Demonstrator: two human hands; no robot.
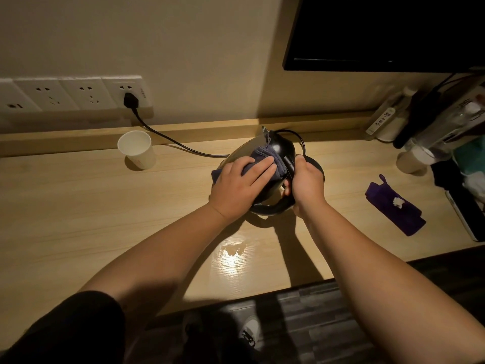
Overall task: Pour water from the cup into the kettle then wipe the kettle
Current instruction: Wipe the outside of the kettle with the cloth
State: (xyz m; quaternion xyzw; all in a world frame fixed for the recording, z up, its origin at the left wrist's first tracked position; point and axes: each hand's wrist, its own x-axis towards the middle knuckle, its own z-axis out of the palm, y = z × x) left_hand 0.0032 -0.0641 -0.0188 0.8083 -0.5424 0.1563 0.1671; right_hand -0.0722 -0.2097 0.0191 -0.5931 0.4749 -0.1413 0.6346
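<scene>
A kettle (279, 147) with a black lid and a black handle is tipped towards me in the middle of the wooden desk (78, 219). My left hand (236, 187) presses a dark blue cloth (259, 155) flat against the kettle's side, fingers spread over it. My right hand (308, 183) is closed around the top of the kettle's handle. The black base (317, 165) shows just behind that hand. A white paper cup (136, 149) stands upright to the left, near the back ledge, apart from both hands.
A black power cord (168, 139) runs from a wall socket (130, 99) across the desk to the kettle's base. A small puddle (232, 249) lies in front of the kettle. A purple pouch (395, 206), bottles and another cup crowd the right end. A dark screen hangs above.
</scene>
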